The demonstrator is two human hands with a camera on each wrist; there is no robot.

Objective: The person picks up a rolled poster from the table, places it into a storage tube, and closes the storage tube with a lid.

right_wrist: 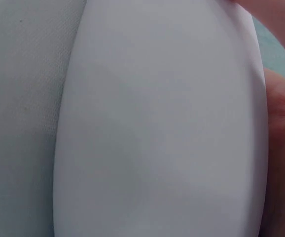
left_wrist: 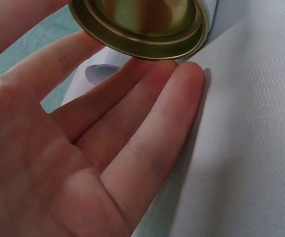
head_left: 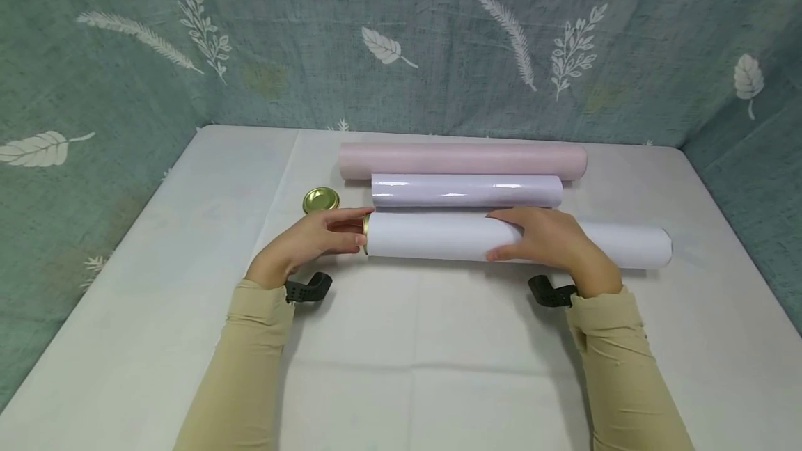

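Observation:
A long white paper tube (head_left: pixel 432 235) lies crosswise on the table. My right hand (head_left: pixel 551 239) grips it right of its middle, thumb on the near side and fingers over the far side; the right wrist view shows the tube's white wall (right_wrist: pixel 157 123) close up. At the tube's left end sits a gold metal lid (left_wrist: pixel 147 29). My left hand (head_left: pixel 313 239) holds this lid by its rim, thumb on the near side, fingers around the far side and underneath. Another gold lid (head_left: pixel 321 199) lies on the table just beyond my left hand.
Behind the white tube lies a shorter, glossy pale lavender roll (head_left: pixel 466 191), and behind that a pink tube (head_left: pixel 464 161). A white cloth covers the table (head_left: pixel 413 353). Green leaf-patterned fabric (head_left: pixel 438 40) hangs at the back and sides.

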